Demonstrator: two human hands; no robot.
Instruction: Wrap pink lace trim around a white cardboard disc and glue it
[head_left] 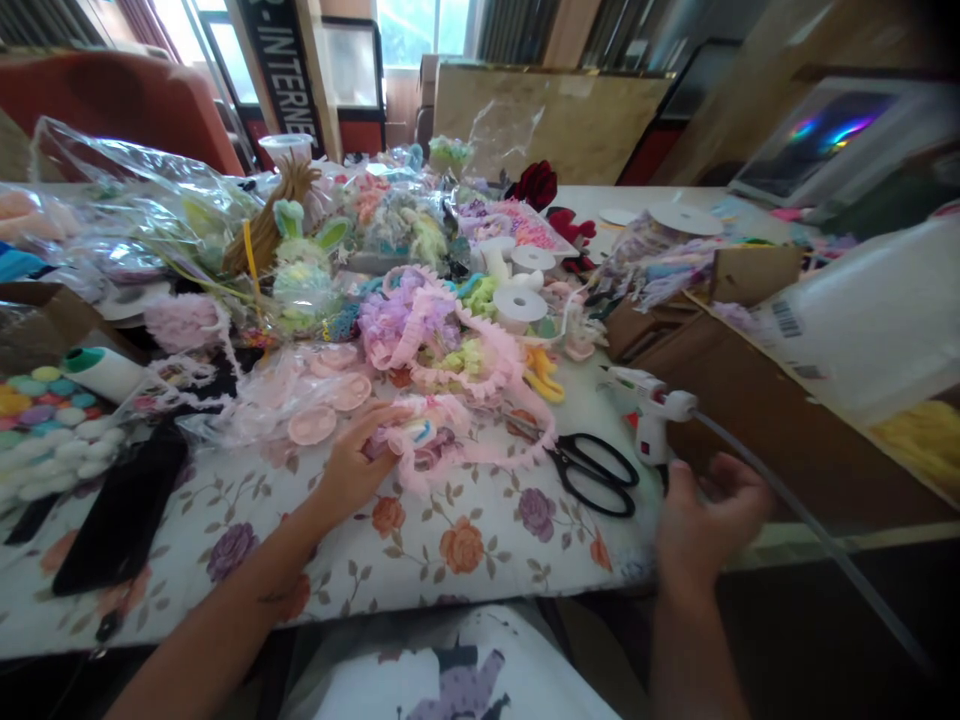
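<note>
My left hand [358, 457] rests on the flowered tablecloth [420, 550], its fingers closed on a bunch of pink lace trim [439, 440]. My right hand [705, 520] hovers at the table's front right edge, just below a white glue gun [649, 400] that stands on the table. Its fingers are curled and apart, touching nothing I can make out. Black-handled scissors [592, 470] lie between the two hands.
Heaps of ribbon, lace and plastic bags [315, 270] fill the table's middle and back. White spools [520, 303] stand behind the lace. A tray of pastel pompoms [45, 420] and a black phone [120, 520] lie at left. Cardboard boxes [750, 400] stand at right.
</note>
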